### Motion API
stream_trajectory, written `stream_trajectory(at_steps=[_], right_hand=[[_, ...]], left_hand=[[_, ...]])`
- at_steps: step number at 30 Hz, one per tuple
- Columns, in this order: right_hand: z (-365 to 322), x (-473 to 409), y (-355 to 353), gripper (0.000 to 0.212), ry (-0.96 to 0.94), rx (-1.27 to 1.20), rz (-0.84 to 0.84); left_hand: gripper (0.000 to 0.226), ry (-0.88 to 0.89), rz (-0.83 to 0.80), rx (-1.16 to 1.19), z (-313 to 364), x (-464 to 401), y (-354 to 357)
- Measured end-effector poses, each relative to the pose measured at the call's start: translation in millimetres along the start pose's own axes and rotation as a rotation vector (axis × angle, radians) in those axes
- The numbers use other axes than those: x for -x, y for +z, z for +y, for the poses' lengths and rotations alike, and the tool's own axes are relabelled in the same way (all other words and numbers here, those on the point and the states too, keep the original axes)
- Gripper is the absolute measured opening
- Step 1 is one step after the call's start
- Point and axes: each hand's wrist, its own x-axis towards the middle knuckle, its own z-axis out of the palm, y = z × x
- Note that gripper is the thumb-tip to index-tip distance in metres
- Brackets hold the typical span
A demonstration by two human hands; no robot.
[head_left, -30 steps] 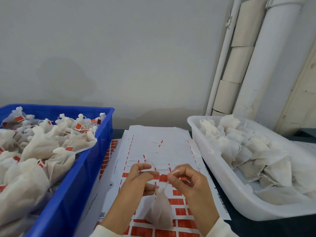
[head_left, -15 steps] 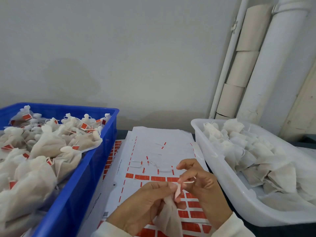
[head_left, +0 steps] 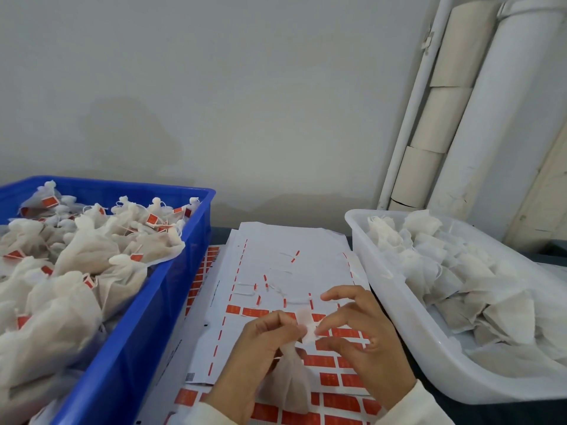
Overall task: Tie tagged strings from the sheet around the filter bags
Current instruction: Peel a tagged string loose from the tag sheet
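Note:
A white filter bag [head_left: 288, 384] hangs over the sheet at the bottom centre, its neck gathered upward. My left hand [head_left: 260, 357] pinches that gathered neck. My right hand [head_left: 365, 338] pinches the bag's top flap [head_left: 306, 326] between thumb and forefinger, its other fingers spread. The string itself is too thin to make out between my fingers. Under my hands lies the white sheet [head_left: 288, 271] with red tags and several loose strings on it.
A blue crate [head_left: 171, 296] on the left holds many tied, tagged bags. A white tub [head_left: 435, 351] on the right holds untied filter bags. White pipes and cardboard rolls [head_left: 441, 118] stand against the back wall at the right.
My hands dropped lower with the bag, then worked at its neck; my right hand has shifted from pulling sideways to pinching the top flap. The view tilted slightly.

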Motion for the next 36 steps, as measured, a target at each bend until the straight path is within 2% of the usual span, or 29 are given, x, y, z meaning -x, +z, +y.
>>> stream_trajectory(at_steps=[6,8,9,10,12,14,19,30,36], right_hand=[[4.2,0.4,6.6,0.016,-0.091,0.083,0.075],[6.7,-0.6,7.3,0.018,-0.053,0.033,0.061],[7.2,-1.1,7.3,0.015,-0.019,0.004,0.044],[7.2,-1.6,7.1,0.012,0.012,-0.020,0.022],[7.6,-2.3,6.2,0.011,0.046,-0.039,0.000],[8.3,-1.8,5.6,0.016,0.052,-0.044,0.002],[8.4,1.4,9.0,0.008,0.091,-0.067,-0.071],[3.4,2.0,10.9,0.020,0.141,-0.157,-0.014],[4.3,0.5,13.7,0.010,0.106,-0.055,0.009]], left_hand=[[0.016,0.011,-0.008,-0.027,-1.3,-2.7,2.1],[0.008,-0.026,-0.066,-0.012,2.8,-4.0,5.5],[0.017,-0.049,-0.093,-0.031,6.2,-4.4,7.7],[0.021,-0.056,-0.100,-0.033,6.3,-4.3,8.8],[0.013,-0.056,-0.062,0.012,4.3,-5.0,8.2],[0.010,-0.002,-0.006,0.024,-0.2,-3.8,5.1],[0.008,0.176,0.022,-0.058,-3.4,-1.9,3.7],[0.013,0.237,0.038,-0.107,-4.4,-1.8,3.1],[0.018,0.269,0.004,-0.138,-5.4,-2.5,3.9]])
